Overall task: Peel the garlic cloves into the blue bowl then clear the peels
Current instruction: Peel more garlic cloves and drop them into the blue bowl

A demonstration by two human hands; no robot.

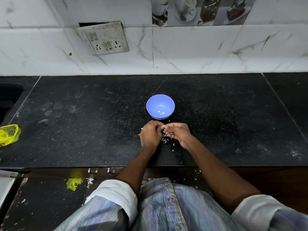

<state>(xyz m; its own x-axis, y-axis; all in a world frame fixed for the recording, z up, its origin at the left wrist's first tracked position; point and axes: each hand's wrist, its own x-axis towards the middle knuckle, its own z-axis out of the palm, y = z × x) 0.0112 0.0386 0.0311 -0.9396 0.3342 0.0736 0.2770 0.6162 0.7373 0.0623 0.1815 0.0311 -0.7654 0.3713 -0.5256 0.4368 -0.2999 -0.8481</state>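
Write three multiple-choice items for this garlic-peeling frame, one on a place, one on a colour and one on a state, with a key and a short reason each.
1. Where does the bowl stand relative to the hands?
A. Beyond them, toward the wall
B. Left of them, by the sink
C. On the floor

2. What colour is the mesh bag at the counter's left edge?
A. Red
B. Yellow
C. White

3. What is in the bowl?
A. Nothing
B. It is full to the rim
C. A few pale garlic pieces

Key: 1 A, the bowl sits just past the left hand and right hand. 2 B, the netting is bright yellow. 3 C, only a few small pieces lie on its bottom, while the peels lie on the counter.
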